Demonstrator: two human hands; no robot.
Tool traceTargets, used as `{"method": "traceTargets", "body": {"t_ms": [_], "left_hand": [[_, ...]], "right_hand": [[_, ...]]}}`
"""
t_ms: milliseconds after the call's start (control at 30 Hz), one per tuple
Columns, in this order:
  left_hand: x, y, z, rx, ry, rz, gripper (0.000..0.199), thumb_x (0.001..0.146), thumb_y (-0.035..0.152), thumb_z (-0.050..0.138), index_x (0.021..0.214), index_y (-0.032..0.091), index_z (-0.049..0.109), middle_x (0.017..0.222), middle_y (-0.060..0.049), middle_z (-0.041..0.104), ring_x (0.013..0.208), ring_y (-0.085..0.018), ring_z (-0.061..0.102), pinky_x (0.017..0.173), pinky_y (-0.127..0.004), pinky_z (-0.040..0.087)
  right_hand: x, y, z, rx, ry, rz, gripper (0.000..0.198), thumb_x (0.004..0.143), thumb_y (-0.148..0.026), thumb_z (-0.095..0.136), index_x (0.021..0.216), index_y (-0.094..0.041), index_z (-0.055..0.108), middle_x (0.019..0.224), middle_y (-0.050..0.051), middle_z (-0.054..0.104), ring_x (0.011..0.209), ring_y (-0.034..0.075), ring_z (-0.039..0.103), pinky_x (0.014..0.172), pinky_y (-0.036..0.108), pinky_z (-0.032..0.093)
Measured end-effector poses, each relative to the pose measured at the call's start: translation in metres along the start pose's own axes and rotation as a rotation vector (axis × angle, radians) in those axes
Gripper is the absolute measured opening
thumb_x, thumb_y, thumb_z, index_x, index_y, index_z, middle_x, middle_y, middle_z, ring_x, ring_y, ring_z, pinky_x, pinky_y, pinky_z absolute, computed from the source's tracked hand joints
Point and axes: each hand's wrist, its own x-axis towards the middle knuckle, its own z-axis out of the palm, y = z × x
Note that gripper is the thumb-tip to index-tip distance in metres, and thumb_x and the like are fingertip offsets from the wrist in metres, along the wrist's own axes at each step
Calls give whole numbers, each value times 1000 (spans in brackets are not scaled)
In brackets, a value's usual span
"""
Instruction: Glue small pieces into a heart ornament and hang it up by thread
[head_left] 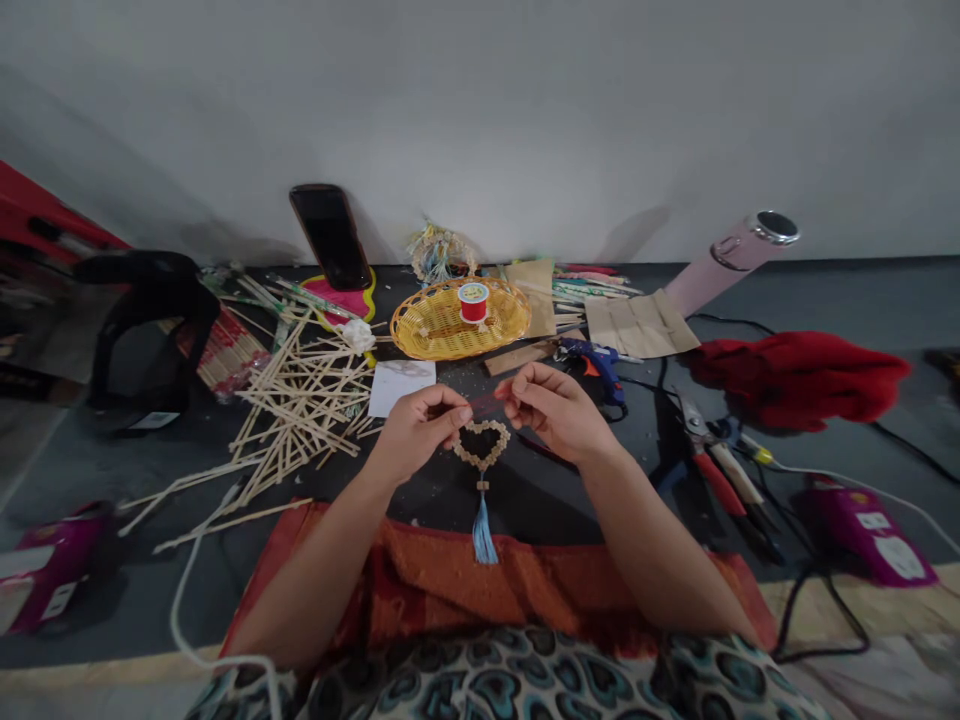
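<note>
Heart ornament (482,462): near side of wicker basket (431,326) | red thread (487,406): between ornament and basket | left hand (417,432), right hand (556,412): fingers pinched together on thread | best kept lightly taut, drawn evenly

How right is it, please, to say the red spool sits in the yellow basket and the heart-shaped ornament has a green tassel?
One colour is wrong: the head view shows a light blue tassel on the heart-shaped ornament. The red spool does sit in the yellow basket.
</note>
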Motion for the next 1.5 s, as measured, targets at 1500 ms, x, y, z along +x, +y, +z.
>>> {"method": "traceTargets", "body": {"t_ms": [1500], "left_hand": [[19, -16, -6, 1110, -87, 215, 23, 85, 25, 61, 105, 21, 70, 102, -9, 70, 100, -27, 59, 88, -38, 43]], "right_hand": [[-32, -62, -31, -602, 432, -455, 19, 85, -43, 67, 83, -24, 62, 57, -4, 40, 47, 10, 34, 43, 25, 26]]}}
